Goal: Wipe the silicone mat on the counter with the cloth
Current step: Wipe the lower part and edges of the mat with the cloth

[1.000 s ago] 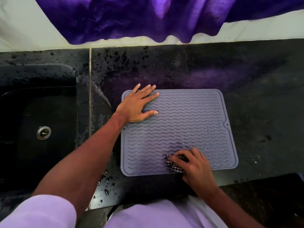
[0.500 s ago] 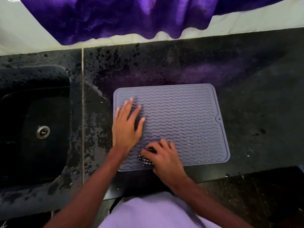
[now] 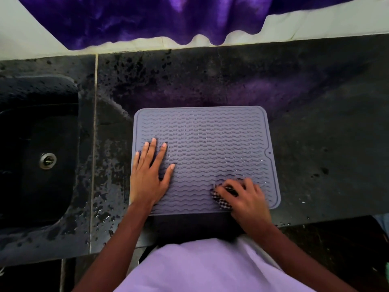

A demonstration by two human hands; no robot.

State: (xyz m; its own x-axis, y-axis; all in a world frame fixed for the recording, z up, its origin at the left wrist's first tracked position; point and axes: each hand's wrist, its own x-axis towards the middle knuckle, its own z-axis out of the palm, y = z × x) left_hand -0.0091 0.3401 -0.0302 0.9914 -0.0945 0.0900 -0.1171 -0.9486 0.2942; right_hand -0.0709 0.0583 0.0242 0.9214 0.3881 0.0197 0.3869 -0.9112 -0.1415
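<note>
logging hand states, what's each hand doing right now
Left hand: open, fingers flat on the silicone mat.
Right hand: fingers curled round the checked cloth, on the mat.

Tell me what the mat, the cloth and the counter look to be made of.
The mat looks like silicone or soft rubber: matte grey-lilac, moulded wavy ridges, raised rim. The cloth seems woven fabric, black-and-white check, bunched under the right hand. The counter is probably dark stone, speckled, fairly glossy: droplets bead on it and it shows a purple reflection.
</note>
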